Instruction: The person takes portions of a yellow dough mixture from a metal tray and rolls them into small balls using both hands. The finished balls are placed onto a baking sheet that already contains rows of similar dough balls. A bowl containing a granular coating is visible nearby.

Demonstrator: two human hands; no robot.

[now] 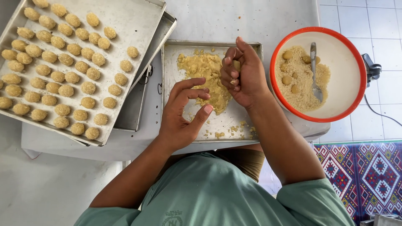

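right hand (245, 73) – fingers curled tight on a dough lump (237, 65) | left hand (184, 111) – fingers spread, empty, just left of dough pile (209, 77) in tray (169, 83) | pile lies between both hands

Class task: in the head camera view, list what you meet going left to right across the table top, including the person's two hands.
Tray of coated dough balls → left hand → heap of dough on the small tray → right hand, closed on a bit of dough → red-rimmed bowl of crumbs with a spoon.
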